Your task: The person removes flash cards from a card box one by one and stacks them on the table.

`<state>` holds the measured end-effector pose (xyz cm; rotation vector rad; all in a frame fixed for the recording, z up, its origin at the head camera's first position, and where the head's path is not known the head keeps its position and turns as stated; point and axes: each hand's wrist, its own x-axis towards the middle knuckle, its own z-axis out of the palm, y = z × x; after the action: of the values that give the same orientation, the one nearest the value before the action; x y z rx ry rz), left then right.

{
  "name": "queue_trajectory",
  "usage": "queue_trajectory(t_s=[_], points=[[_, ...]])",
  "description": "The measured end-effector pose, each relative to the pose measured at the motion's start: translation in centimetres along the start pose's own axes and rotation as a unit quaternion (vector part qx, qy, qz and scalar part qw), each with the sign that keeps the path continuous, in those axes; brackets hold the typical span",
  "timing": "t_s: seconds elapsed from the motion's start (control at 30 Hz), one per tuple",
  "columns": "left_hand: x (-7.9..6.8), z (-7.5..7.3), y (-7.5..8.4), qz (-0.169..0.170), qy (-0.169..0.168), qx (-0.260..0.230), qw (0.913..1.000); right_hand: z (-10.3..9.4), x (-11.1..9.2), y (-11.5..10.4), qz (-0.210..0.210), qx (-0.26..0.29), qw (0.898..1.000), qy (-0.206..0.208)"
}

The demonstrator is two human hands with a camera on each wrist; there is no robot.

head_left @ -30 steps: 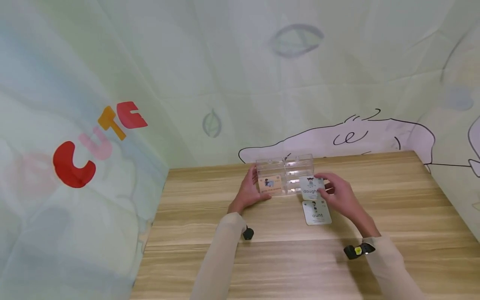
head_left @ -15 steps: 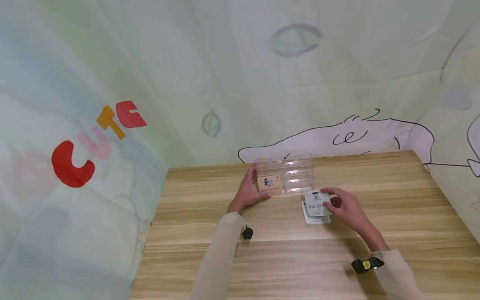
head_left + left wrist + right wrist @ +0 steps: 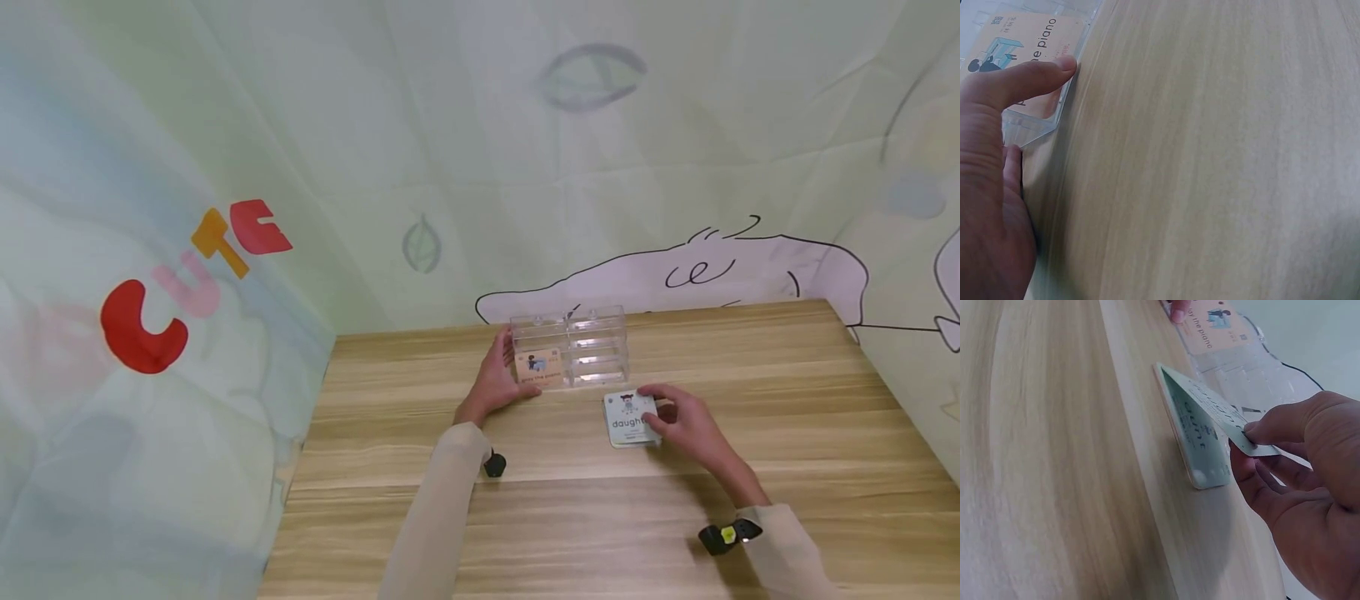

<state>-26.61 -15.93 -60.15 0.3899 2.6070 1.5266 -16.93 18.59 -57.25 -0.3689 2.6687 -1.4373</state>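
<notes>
Thumb and fingers of my right hand (image 3: 686, 425) pinch the "daughter" card (image 3: 627, 412) by its right side. In the right wrist view this card slants over the "aunt" card (image 3: 1200, 453), touching it along one edge while the pinched side is raised. My left hand (image 3: 495, 383) grips the lower left side of a clear plastic rack (image 3: 598, 350), its thumb lying at the front edge. An orange "play the piano" card (image 3: 538, 367) sits in the rack's lower left compartment. The left hand's other fingers are partly hidden behind the rack.
The rack stands at the back of a wooden table (image 3: 540, 533), close to a printed cloth backdrop (image 3: 480, 167). Another cloth side with the letters CUTE (image 3: 142, 333) hangs at the left. The rack's right compartments show no cards.
My right hand has brought the "daughter" card from the front of the rack's right side down toward me, over the "aunt" card. The left hand and rack have stayed in place.
</notes>
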Motion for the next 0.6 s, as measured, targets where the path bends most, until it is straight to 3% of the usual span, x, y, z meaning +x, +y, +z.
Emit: queue_trajectory(t_s=[0.6], points=[[-0.02, 0.02, 0.03, -0.003, -0.002, 0.004, 1.0, 0.63, -0.18, 0.44, -0.021, -0.098, 0.995, 0.003]])
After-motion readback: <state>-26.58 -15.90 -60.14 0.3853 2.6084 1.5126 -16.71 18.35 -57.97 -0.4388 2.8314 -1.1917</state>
